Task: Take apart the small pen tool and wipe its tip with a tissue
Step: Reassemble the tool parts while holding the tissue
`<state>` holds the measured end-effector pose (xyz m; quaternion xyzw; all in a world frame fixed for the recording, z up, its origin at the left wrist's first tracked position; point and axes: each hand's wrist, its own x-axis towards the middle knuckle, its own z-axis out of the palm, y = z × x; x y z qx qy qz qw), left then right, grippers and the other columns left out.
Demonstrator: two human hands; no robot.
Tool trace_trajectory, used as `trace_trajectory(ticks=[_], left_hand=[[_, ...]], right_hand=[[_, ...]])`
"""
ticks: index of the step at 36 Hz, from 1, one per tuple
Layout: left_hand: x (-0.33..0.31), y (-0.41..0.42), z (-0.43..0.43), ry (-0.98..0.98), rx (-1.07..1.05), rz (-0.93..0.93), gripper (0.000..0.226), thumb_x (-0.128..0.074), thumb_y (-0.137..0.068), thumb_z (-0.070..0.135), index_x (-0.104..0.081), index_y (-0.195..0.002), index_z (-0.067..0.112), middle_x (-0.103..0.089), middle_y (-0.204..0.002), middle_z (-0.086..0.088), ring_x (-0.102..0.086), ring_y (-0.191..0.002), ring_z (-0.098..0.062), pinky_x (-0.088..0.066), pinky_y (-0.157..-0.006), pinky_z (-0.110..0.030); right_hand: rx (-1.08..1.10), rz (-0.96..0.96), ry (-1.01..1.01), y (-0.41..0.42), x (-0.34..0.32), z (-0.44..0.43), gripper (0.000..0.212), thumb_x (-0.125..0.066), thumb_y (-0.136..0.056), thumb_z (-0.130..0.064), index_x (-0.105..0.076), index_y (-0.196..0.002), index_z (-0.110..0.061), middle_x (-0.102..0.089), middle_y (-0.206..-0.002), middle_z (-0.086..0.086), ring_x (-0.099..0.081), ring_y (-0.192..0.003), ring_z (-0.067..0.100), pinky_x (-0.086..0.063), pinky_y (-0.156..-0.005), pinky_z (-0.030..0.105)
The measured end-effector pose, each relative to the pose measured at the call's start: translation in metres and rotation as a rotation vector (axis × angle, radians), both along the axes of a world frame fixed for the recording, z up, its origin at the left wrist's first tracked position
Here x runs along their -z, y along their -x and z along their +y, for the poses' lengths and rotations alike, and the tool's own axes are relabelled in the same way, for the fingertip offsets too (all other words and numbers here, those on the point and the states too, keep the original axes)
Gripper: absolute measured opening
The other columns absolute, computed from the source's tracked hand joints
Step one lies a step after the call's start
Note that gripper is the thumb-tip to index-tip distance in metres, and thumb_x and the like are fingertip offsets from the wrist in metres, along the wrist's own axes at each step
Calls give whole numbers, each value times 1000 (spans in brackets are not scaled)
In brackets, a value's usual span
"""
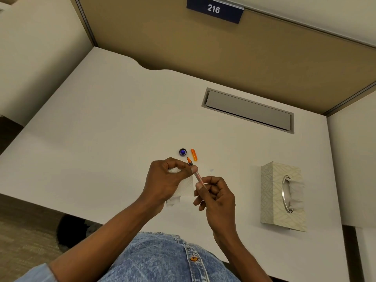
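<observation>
Pen tool [196, 174] above the desk [122, 119]: I've got the right hand [215, 198] pinching its barrel, the left hand [164, 180] curled round the tissue [184, 187], one fingertip against the pen near its tip. Orange cap [194, 154] and dark round piece [183, 152] lie beyond.

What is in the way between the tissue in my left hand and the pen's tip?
Nothing visible. The pen tip sticks out bare beyond the left hand, which holds the tissue just below it; the orange cap lies apart on the desk.
</observation>
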<state>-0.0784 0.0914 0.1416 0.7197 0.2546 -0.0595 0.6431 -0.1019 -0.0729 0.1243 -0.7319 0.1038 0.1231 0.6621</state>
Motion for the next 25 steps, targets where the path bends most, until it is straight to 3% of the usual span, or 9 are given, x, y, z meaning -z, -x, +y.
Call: trace_trajectory(ticks=[6, 9, 15, 21, 25], left_hand=[[-1, 1, 1, -7, 15, -6, 28, -88, -80, 47, -85, -87, 21, -77, -102, 5, -65, -101, -27, -55, -96, -50], [0, 1, 1, -4, 13, -20, 26, -88, -80, 46, -85, -87, 21, -78, -101, 5, -67, -100, -26, -55, -94, -48], [4, 3, 2, 3, 17, -60, 22, -90, -78, 46, -85, -82, 25, -78, -94, 12, -69, -96, -19, -51, -79, -30], [4, 3, 2, -3, 30, -64, 19, -90, -78, 46, -84, -79, 28, -78, -94, 13, -69, -97, -23, -56, -86, -42], [5, 4, 1, -17, 34, -68, 21, -89, -78, 47, -84, -81, 26, -78, -96, 11, -69, -97, -22, -55, -86, -39]], right_hand=[[-4, 7, -15, 1, -1, 1, 12, -64, -101, -28, -69, -107, -18, -78, -82, 7, -71, -65, 27, -57, -55, 27], [-5, 1, 3, 1, -1, 1, 12, -70, -99, -29, -69, -108, -21, -78, -82, 6, -72, -65, 25, -58, -56, 27], [-7, -7, -5, 2, -3, 1, 18, -73, -94, -32, -70, -105, -17, -78, -80, 6, -72, -64, 24, -60, -59, 27], [-19, -6, -44, 4, -4, 1, 30, -67, -92, -39, -70, -105, -13, -78, -78, 8, -72, -63, 27, -60, -58, 28], [-10, -20, -21, 5, -4, 1, 31, -71, -90, -43, -70, -108, -18, -78, -79, 6, -74, -64, 24, -61, -60, 27]])
